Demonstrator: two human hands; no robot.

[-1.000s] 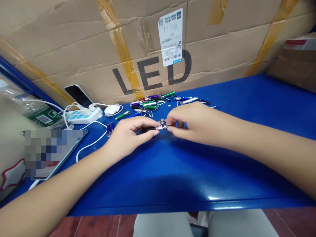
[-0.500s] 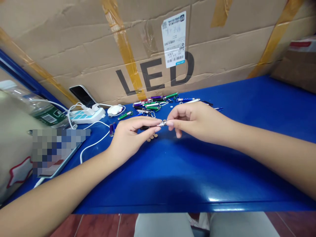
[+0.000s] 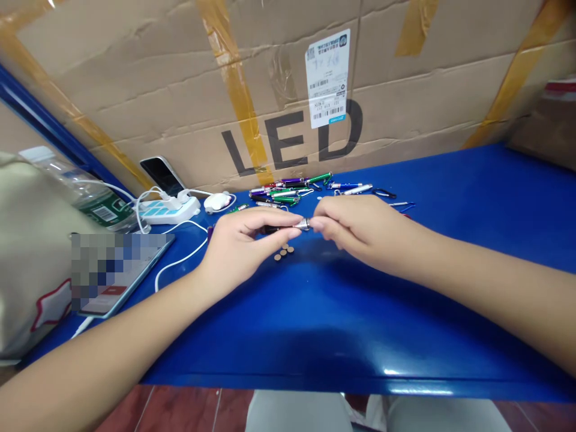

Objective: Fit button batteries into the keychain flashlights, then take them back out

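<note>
"Watching from my end, I need the hands first. What do you have?"

"My left hand is closed in a pinch, thumb against fingers, around a dark pen-like tube. Its silvery end pokes out between the two hands, over the blue table. My right hand is curled, thumb and forefinger close together at that end. I can't tell whether they grip it or hold some small part."

"Which step, then?"

"I'd judge I'm working on the tube's end, perhaps fitting or twisting something there. A few small discs lie near my left fingertips, and a cluster of coloured tubes sits farther back, by the cardboard box."

"And the next move?"

"It calls, I think, for a firm left pinch, with the right lined up squarely before any turn or push."
</note>
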